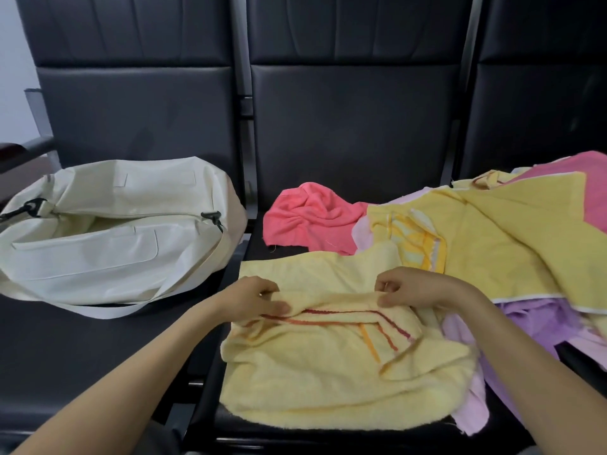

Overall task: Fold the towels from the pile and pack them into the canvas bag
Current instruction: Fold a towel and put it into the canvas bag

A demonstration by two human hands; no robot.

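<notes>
- Left hand [259, 297] and right hand [410, 289]: apart, each pinching the raised fold of one pale yellow striped towel [328, 372].
- This towel lies right of the one canvas bag [108, 231], whose top is unzipped.
- Bare black seat [98, 356] shows in front of the bag and between bag and towel.
- Pile, farther right of the bag, at least four towels: coral towel [312, 218], yellow towel [492, 244], lilac towel [538, 326], pink towel [574, 172].
</notes>
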